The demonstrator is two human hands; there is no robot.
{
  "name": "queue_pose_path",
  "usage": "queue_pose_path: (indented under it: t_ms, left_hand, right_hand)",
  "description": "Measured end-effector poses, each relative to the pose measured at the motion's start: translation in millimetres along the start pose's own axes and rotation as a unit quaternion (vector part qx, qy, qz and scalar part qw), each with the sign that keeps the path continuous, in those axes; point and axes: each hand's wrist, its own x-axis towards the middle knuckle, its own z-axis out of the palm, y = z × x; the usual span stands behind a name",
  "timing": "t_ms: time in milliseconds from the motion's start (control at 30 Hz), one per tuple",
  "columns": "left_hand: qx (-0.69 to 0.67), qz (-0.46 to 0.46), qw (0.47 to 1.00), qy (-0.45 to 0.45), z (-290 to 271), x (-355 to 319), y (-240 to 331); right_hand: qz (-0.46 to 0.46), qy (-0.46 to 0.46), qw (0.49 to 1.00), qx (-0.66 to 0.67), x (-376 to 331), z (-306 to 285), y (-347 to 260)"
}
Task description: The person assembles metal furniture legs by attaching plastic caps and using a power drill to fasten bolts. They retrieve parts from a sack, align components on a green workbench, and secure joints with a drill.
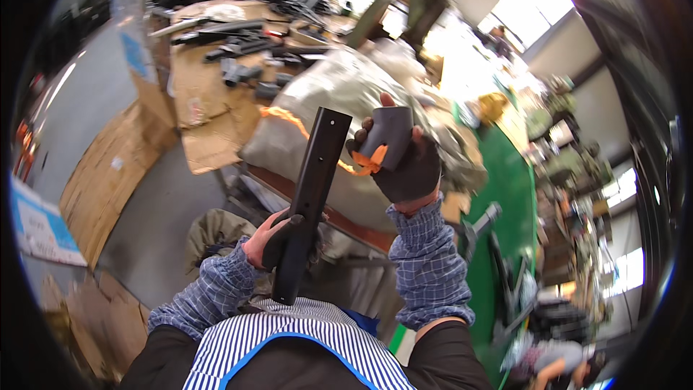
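My left hand (273, 240), in a dark glove with bare fingertips, is wrapped round a long black bar (316, 166) with small holes along its face. The bar stands tilted in front of me, its lower end near my striped apron. In my gloved right hand (411, 175) is a short, dark grey tubular piece (390, 128), held just right of the bar's upper end and apart from it. An orange strip (371, 160) crosses the lower part of that piece; whether it is attached there I cannot tell. Behind both hands bulges a large pale sack (325, 87).
Cardboard (209, 119) bearing dark tube pieces (238, 72) lies beyond the sack to the left. A green surface (498, 173) runs along the right, with metal parts (480, 231) near it. At the lower right another person (559, 361) bends over.
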Motion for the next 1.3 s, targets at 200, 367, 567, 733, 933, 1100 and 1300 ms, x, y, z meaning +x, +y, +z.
queue_pose_path:
  t_ms: [200, 367, 567, 733, 933, 1100, 1300]
  left_hand:
    - [0.006, -0.085, 0.993, -0.087, 96, -1, -71]
    - [-0.023, -0.214, 0.963, -0.161, 175, 6, -155]
    - [-0.028, -0.329, 0.916, -0.227, 263, 1, -280]
    - [-0.040, -0.367, 0.908, -0.200, 299, -12, -366]
    - [0.006, -0.411, 0.893, -0.181, 297, -16, -384]
    - [0.009, -0.459, 0.856, -0.235, 299, -12, -392]
    - [0.014, -0.512, 0.824, -0.241, 306, -23, -427]
  right_hand:
    - [-0.183, 0.170, 0.967, -0.054, -205, 52, -10]
    - [-0.315, 0.470, 0.813, -0.135, -357, 87, -13]
    - [-0.455, 0.465, 0.756, -0.068, -525, 114, 2]
    - [-0.486, 0.497, 0.716, -0.068, -647, 127, 64]
    - [-0.344, 0.603, 0.720, 0.016, -680, 162, 231]
    - [-0.415, 0.670, 0.604, 0.115, -692, 185, 315]
    - [-0.621, 0.613, 0.471, 0.127, -738, 194, 326]
